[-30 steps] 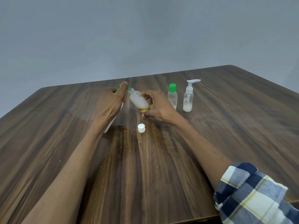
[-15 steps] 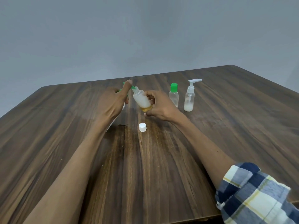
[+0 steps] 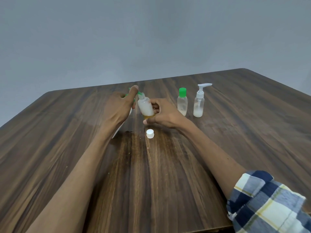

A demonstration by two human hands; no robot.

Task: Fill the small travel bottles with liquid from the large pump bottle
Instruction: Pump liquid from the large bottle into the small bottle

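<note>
The large pump bottle (image 3: 115, 134) stands left of the table's middle, mostly hidden behind my left hand (image 3: 120, 105); only slivers of its white body and its green pump head (image 3: 139, 93) show. My left hand grips the pump top, with the forefinger lying over the head. My right hand (image 3: 162, 113) holds a small open travel bottle (image 3: 145, 106), tilted so its neck meets the green nozzle. This bottle holds whitish liquid with a yellowish layer at its base. Its white cap (image 3: 150, 133) lies on the table just in front.
Right of my hands stand a small green-capped bottle (image 3: 182, 102) and a small clear pump bottle (image 3: 199, 102), each with a little whitish liquid. The wooden table (image 3: 235, 132) ends near a grey wall behind. A small dark smear lies beside the large bottle's base.
The small bottle in my right hand has swung from a strong lean to a steeper, more upright tilt under the nozzle. My left forefinger has shifted up onto the pump head.
</note>
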